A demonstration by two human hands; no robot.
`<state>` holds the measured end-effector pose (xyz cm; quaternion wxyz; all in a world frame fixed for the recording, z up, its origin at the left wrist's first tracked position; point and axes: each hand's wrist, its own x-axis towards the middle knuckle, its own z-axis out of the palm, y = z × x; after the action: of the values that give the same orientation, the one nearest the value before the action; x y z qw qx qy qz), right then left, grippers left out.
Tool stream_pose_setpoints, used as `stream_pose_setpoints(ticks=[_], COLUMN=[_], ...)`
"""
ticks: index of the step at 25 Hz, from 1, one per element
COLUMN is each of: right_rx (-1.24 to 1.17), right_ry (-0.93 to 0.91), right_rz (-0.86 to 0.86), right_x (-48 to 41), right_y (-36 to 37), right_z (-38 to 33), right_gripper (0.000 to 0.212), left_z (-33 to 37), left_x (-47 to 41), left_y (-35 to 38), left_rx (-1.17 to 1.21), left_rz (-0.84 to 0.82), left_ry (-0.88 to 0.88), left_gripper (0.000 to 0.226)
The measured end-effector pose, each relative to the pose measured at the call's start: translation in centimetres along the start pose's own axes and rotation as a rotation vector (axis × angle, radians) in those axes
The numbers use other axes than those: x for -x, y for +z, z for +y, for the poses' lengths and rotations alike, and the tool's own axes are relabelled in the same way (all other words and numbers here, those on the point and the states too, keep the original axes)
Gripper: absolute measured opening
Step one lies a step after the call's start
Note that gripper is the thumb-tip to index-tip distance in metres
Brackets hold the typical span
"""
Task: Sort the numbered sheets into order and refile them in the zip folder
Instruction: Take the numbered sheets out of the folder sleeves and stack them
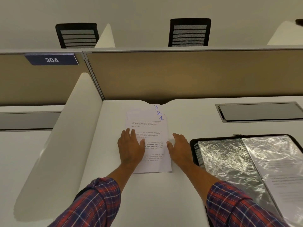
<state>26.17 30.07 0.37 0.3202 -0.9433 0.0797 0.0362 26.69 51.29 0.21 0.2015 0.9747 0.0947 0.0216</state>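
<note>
— What stands around the sheets (150, 126)?

— They lie on the white desk (147, 194), stepped so that the handwritten 1, 2 and 3 show at their top right corners. A white side divider (78, 128) rises to their left. A tan back partition (180, 74) stands just behind them. The zip folder (194, 151) lies open to their right, its clear pockets glinting, with a printed page (287, 181) in the right-hand pocket.

— And the hands?

— The left hand (130, 146) lies flat on the top sheet, fingers straight, gripping nothing. The right hand (179, 148) rests palm down along the stack's right edge, fingers stretched out and thumb touching the paper. It sits between the stack and the folder's black rim.

— Where is there room to move?

— The desktop runs on toward the person, beneath both checked sleeves. Only a narrow strip separates the stack from the divider. Sheet 3 reaches a notch in the desk's back edge. A recessed hatch (259, 112) sits behind the folder.

— Counts?

— Three numbered sheets showing, one folder, two hands, two black chairs (189, 32) beyond the partition, and one plate (52, 60) reading 304.
</note>
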Motion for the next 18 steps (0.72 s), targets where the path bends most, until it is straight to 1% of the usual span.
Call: stream_pose_setpoints(ticks=[4, 6, 9, 12, 18], right_rx=[0.168, 0.237, 0.29, 0.345, 0.391], right_ry=[-0.166, -0.201, -0.213, -0.211, -0.133], right_rz=[0.083, 0.093, 0.065, 0.095, 0.073], right_x=[2.9, 4.3, 6.4, 8.3, 12.1], right_y=[-1.3, -2.0, -3.1, -4.5, -8.5], right_z=[1.4, 2.6, 5.0, 7.8, 14.4], right_gripper=[0.06, 0.066, 0.072, 0.075, 0.074], left_z=[2.2, 3.3, 4.8, 6.5, 11.3], left_x=[2.9, 4.2, 6.2, 8.4, 13.5], left_y=[0.3, 0.7, 1.8, 2.8, 4.7], left_rx=[-0.093, -0.146, -0.191, -0.246, -0.267], left_rz=[-0.026, -0.058, -0.066, -0.073, -0.072], left_ry=[0.173, 0.231, 0.296, 0.365, 0.501], left_gripper=[0.084, 0.087, 0.087, 0.086, 0.085])
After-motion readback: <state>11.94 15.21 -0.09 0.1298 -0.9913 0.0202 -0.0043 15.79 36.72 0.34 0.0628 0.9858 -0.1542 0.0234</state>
